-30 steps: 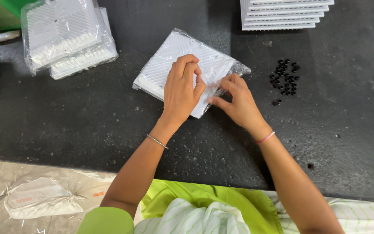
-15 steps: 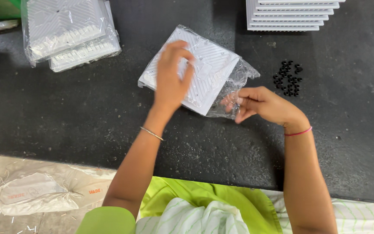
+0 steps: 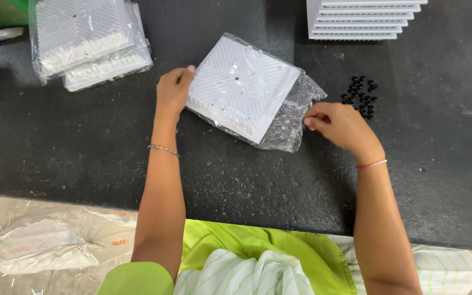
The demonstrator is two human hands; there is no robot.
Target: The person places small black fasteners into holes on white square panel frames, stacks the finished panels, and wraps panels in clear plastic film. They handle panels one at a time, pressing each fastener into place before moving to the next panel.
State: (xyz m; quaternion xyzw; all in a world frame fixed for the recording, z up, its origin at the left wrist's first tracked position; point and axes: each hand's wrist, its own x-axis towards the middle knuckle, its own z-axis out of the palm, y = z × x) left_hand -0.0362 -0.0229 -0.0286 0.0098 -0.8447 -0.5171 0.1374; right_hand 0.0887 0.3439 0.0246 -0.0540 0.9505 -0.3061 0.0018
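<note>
White ribbed panel [image 3: 242,87] already inside its clear bag [image 3: 290,117]; left hand [image 3: 173,90] grips the panel's edge, right hand [image 3: 337,123] pinches the bag's unsealed open end.

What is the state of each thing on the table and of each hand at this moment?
White square panel: flat, inside a clear bag.
Clear bag: open end loose, pinched at the right.
Left hand: gripping the panel's left corner.
Right hand: closed on the bag's edge.
Bagged panels: stacked, wrapped.
Bare panels: stacked, unwrapped.
Black small parts: loose heap.
</note>
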